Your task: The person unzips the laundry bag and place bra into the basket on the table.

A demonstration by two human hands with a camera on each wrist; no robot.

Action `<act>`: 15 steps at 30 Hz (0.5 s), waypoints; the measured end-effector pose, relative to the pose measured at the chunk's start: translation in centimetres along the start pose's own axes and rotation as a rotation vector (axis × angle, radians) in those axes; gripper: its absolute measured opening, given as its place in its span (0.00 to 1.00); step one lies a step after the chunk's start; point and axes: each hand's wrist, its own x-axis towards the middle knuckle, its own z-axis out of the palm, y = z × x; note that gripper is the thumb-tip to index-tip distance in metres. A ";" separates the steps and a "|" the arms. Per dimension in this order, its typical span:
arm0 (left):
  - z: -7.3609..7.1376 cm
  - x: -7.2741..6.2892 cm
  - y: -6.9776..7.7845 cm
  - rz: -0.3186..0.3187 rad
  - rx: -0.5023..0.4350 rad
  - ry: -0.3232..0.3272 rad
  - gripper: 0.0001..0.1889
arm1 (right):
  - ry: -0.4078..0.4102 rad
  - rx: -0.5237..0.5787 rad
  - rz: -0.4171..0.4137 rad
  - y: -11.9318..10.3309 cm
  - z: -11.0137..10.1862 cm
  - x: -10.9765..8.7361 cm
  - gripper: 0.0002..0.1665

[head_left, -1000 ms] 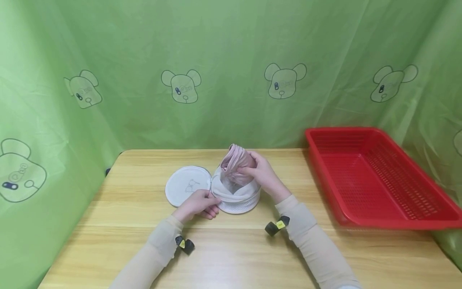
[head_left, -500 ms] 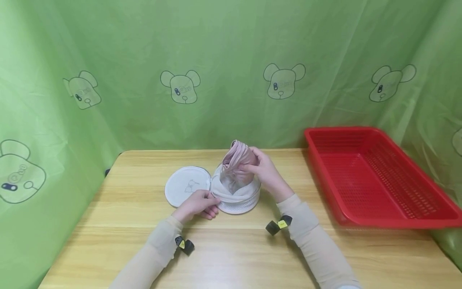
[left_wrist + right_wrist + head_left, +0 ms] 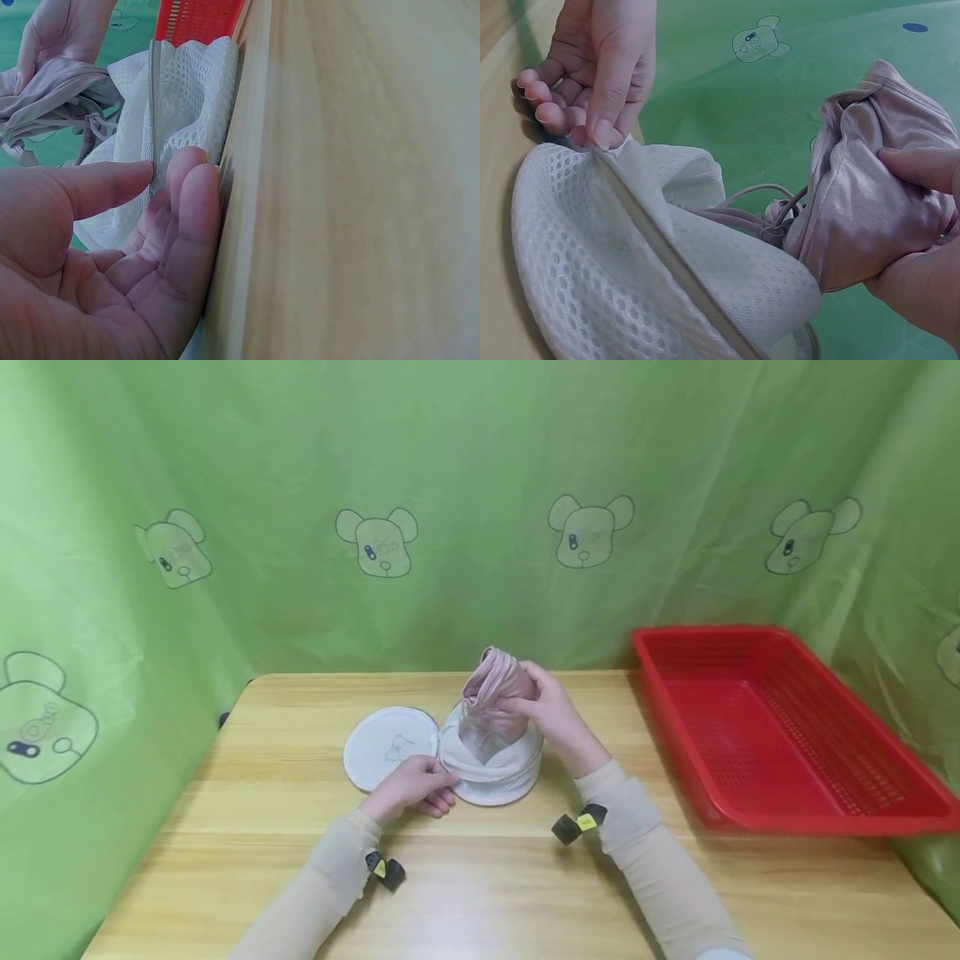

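A folded pink satin bra (image 3: pixel 493 681) stands partly out of a round white mesh laundry bag (image 3: pixel 495 791). My right hand (image 3: pixel 553 714) grips it from the right, thumb on the near side. In the right wrist view thin straps run from the bra (image 3: pixel 855 206) into the bag (image 3: pixel 577 240). At the bag's front left, my left hand (image 3: pixel 408 787) pinches the zipped rim between thumb and fingers, as the left wrist view also shows. The bag's round lid (image 3: pixel 378 743), with a line drawing, lies folded back flat on the left. The bag's inside is mostly hidden.
A large red plastic basket (image 3: pixel 772 760) stands on the right of the wooden table (image 3: pixel 465 893). Behind and on both sides hangs a green curtain (image 3: pixel 472 593) with bear-head drawings.
My right hand has lifted the bra slightly, up and a little to the right, mostly in the first half second. The left hand stays on the rim, and the bag remains in place.
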 end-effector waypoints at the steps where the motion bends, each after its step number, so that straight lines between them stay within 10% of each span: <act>1: 0.0 0.0 0.0 0.000 0.000 -0.002 0.11 | -0.001 0.003 0.000 -0.1 -0.1 0.0 0.31; 15: 0.0 -0.2 0.2 0.001 -0.014 -0.010 0.10 | -0.011 -0.023 -0.052 -1.7 -0.5 0.1 0.28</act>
